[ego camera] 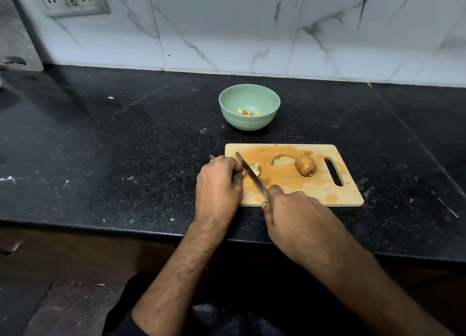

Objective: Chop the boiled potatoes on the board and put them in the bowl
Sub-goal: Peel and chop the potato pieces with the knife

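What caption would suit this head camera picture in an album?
Right hand slices a potato piece with a knife, left hand steadying it on the board.

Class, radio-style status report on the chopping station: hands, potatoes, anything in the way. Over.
Right hand grips knife; left hand steadies potato piece. Half potato and whole potato wait on board. Few pieces in bowl. Nothing blocking.

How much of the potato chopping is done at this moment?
Done: a few chopped pieces lie in the bowl. In hand: the left hand holds a potato piece on the board while the right hand cuts it with the knife. Left: a half and a whole potato, both uncut.
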Tool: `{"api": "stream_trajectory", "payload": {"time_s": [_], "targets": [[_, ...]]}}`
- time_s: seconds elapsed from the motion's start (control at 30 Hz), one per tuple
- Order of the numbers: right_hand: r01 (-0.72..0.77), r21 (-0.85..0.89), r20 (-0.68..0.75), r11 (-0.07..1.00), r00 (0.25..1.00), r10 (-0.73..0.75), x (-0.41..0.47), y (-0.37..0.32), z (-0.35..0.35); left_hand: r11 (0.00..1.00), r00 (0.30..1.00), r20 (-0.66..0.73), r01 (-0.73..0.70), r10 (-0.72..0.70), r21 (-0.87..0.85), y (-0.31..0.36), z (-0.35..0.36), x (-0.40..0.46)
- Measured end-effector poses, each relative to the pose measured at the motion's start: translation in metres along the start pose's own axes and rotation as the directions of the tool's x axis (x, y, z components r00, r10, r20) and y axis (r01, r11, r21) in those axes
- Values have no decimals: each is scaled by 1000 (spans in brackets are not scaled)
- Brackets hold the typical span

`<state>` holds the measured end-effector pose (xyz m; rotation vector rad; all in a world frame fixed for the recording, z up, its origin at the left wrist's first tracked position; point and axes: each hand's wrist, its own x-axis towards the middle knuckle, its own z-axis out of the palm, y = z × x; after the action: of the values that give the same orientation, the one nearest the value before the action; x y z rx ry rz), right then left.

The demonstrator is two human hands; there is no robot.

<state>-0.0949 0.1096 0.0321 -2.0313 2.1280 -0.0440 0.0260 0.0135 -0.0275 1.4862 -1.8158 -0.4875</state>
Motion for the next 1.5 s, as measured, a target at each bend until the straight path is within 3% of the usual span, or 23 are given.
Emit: {"api": "stream_trajectory", "payload": {"time_s": [0.23,0.37,0.6,0.87,1.07,1.2,1.33,1.5], "targets": [[-25,-4,77,1000,997,25,15,-2,3,997,998,-25,-55,57,57,3,0,-1],[-34,28,174,999,984,29,26,0,4,999,999,-34,-34,34,-11,2,0,-2],[-22,41,262,999,965,10,-12,15,-7,1000,998,-59,-24,26,19,0,3,-2],[-35,36,229,999,973,26,-25,25,-25,999,998,-42,-44,43,-32,-4,2,-5],[-79,47,75,996,994,76,-15,25,-25,992,999,-26,-46,43,-116,-5,1,-7],[-100,17,15,995,995,100,-8,26,-13,973,972,-79,-225,221,-48,-3,-1,-7],[-87,-33,-21,996,996,87,-9,23,-9,861,861,127,-503,492,74,9,-2,-5],[-72,-33,-34,997,997,71,-11,22,-6,861,864,239,-485,443,157,18,3,1]]}}
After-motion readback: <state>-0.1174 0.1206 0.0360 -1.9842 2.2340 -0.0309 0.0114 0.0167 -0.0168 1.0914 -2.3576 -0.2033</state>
